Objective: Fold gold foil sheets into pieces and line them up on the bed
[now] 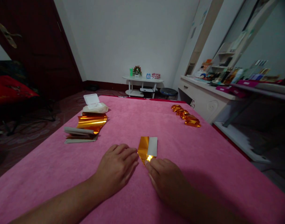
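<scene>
On the pink cloth point(123, 118), our gold paper point(143, 145) lies just beside the open left hand point(119, 165), while the right hand point(167, 179) pinches its lower corner, where we should press the fold evenly.

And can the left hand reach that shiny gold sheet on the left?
Probably yes, with a stretch: the left hand lies palm down, seemingly holding nothing, and only pink cloth shows between it and the near end of the gold sheet.
</scene>
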`<state>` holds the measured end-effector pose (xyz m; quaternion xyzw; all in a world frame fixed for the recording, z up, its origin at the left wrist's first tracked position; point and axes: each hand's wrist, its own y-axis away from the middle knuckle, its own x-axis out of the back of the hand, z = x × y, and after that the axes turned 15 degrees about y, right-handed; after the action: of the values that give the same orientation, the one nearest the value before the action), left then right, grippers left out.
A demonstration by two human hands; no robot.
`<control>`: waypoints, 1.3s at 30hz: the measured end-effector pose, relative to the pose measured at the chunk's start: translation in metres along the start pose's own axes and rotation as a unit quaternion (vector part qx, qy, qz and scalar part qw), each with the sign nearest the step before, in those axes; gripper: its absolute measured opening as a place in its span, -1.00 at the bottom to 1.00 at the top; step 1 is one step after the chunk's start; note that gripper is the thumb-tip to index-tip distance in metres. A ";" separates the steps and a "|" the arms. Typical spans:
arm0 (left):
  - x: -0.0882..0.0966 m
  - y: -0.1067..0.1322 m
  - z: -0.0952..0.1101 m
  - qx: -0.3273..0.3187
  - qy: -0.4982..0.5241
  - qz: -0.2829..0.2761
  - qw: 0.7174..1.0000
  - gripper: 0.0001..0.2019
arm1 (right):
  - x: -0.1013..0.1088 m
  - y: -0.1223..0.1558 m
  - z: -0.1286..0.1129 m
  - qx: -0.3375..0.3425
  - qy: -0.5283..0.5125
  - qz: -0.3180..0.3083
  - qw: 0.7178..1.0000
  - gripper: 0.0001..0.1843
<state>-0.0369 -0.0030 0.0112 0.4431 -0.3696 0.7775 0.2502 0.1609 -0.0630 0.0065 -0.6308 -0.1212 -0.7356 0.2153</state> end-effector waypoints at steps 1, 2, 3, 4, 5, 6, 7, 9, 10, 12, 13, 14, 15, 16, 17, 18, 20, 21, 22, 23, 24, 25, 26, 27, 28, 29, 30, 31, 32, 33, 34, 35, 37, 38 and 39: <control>-0.001 0.001 0.001 -0.016 0.005 0.006 1.000 -0.73 | -0.001 0.000 0.000 0.001 0.003 0.005 1.000 -0.75; -0.002 0.001 0.003 -0.035 0.014 0.005 0.999 -0.73 | -0.001 0.000 0.000 0.001 0.006 0.009 1.000 -0.76; -0.003 0.002 0.005 -0.053 0.026 -0.001 0.998 -0.73 | -0.002 0.000 0.000 0.001 0.008 0.013 1.000 -0.75; -0.004 0.003 0.006 -0.067 0.039 -0.011 0.997 -0.72 | -0.003 0.000 -0.001 0.000 0.008 0.016 1.000 -0.75; -0.005 0.003 0.008 -0.076 0.052 -0.021 0.996 -0.72 | -0.004 0.001 -0.001 -0.003 0.005 0.019 1.000 -0.74; -0.006 0.003 0.009 -0.079 0.061 -0.027 0.995 -0.71 | -0.004 0.002 -0.002 -0.004 -0.003 0.023 1.000 -0.72; -0.007 0.003 0.010 -0.078 0.066 -0.027 0.994 -0.71 | -0.005 0.003 -0.002 -0.007 -0.015 0.027 0.999 -0.72; -0.009 0.004 0.011 -0.076 0.068 -0.023 0.995 -0.70 | -0.005 0.004 0.000 -0.020 -0.051 0.038 0.998 -0.75; -0.009 0.003 0.012 -0.079 0.067 -0.023 0.994 -0.70 | -0.004 0.004 0.003 -0.026 -0.076 0.046 0.996 -0.78; -0.009 0.003 0.012 -0.083 0.064 -0.033 0.994 -0.70 | -0.003 0.000 0.011 -0.051 -0.130 0.076 0.987 -0.83; -0.009 0.003 0.013 -0.085 0.062 -0.038 0.994 -0.70 | -0.002 -0.005 0.018 -0.065 -0.153 0.097 0.981 -0.82; -0.009 0.002 0.013 -0.085 0.062 -0.042 0.994 -0.70 | 0.000 -0.012 0.024 -0.092 -0.171 0.126 0.973 -0.80; -0.009 0.002 0.013 -0.083 0.062 -0.043 0.994 -0.71 | 0.001 -0.021 0.031 -0.115 -0.177 0.153 0.966 -0.82; -0.010 0.001 0.013 -0.080 0.065 -0.042 0.994 -0.71 | 0.001 -0.032 0.038 -0.139 -0.177 0.176 0.958 -0.80; -0.010 0.000 0.013 -0.077 0.069 -0.040 0.994 -0.71 | 0.001 -0.043 0.045 -0.165 -0.178 0.190 0.951 -0.78; -0.010 -0.001 0.012 -0.072 0.076 -0.037 0.994 -0.72 | 0.000 -0.055 0.050 -0.186 -0.180 0.192 0.946 -0.73; -0.011 -0.003 0.011 -0.064 0.096 -0.036 0.993 -0.74 | -0.005 -0.078 0.059 -0.209 -0.195 0.152 0.946 -0.64; -0.011 -0.004 0.010 -0.062 0.108 -0.037 0.992 -0.76 | -0.008 -0.088 0.061 -0.214 -0.209 0.117 0.947 -0.58; -0.011 -0.005 0.009 -0.059 0.120 -0.040 0.990 -0.76 | -0.012 -0.096 0.063 -0.208 -0.220 0.077 0.950 -0.53; -0.010 -0.006 0.008 -0.058 0.130 -0.042 0.989 -0.77 | -0.015 -0.103 0.064 -0.201 -0.224 0.044 0.952 -0.52; -0.010 -0.006 0.008 -0.056 0.138 -0.044 0.988 -0.78 | -0.017 -0.107 0.065 -0.198 -0.225 0.021 0.954 -0.52; -0.010 -0.007 0.007 -0.054 0.143 -0.045 0.987 -0.78 | -0.019 -0.110 0.065 -0.194 -0.227 0.002 0.954 -0.53; -0.009 -0.007 0.007 -0.053 0.145 -0.044 0.987 -0.79 | -0.021 -0.112 0.066 -0.194 -0.233 -0.010 0.953 -0.55; -0.009 -0.008 0.006 -0.051 0.146 -0.043 0.987 -0.80 | -0.022 -0.112 0.068 -0.198 -0.248 -0.019 0.948 -0.57; -0.009 -0.008 0.006 -0.050 0.146 -0.040 0.987 -0.81 | -0.023 -0.111 0.069 -0.203 -0.270 -0.028 0.941 -0.59; -0.009 -0.009 0.007 -0.048 0.146 -0.038 0.987 -0.82 | -0.023 -0.109 0.072 -0.210 -0.294 -0.035 0.932 -0.61; -0.010 -0.011 0.007 -0.046 0.146 -0.037 0.987 -0.83 | -0.024 -0.106 0.074 -0.215 -0.316 -0.042 0.923 -0.64; -0.010 -0.012 0.008 -0.043 0.147 -0.036 0.988 -0.82 | -0.024 -0.102 0.078 -0.220 -0.329 -0.047 0.917 -0.66; -0.010 -0.014 0.008 -0.039 0.147 -0.035 0.988 -0.81 | -0.024 -0.096 0.081 -0.223 -0.339 -0.051 0.913 -0.69; -0.011 -0.017 0.009 -0.033 0.148 -0.035 0.988 -0.80 | -0.024 -0.090 0.085 -0.226 -0.347 -0.055 0.909 -0.72; -0.011 -0.019 0.009 -0.029 0.149 -0.034 0.988 -0.78 | -0.023 -0.083 0.088 -0.228 -0.358 -0.058 0.904 -0.75; -0.012 -0.021 0.009 -0.025 0.153 -0.032 0.987 -0.78 | -0.022 -0.074 0.091 -0.232 -0.384 -0.063 0.892 -0.76; -0.014 -0.024 0.007 -0.019 0.170 -0.026 0.985 -0.78 | -0.018 -0.056 0.095 -0.239 -0.441 -0.072 0.862 -0.80; -0.015 -0.025 0.006 -0.013 0.183 -0.023 0.983 -0.79 | -0.016 -0.046 0.095 -0.238 -0.462 -0.078 0.851 -0.80; -0.016 -0.026 0.005 -0.007 0.197 -0.020 0.980 -0.80 | -0.013 -0.037 0.095 -0.238 -0.470 -0.086 0.846 -0.83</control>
<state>-0.0079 0.0082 0.0080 0.2868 -0.3095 0.8417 0.3370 0.2282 0.0141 0.0135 -0.9199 -0.0829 -0.3730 -0.0877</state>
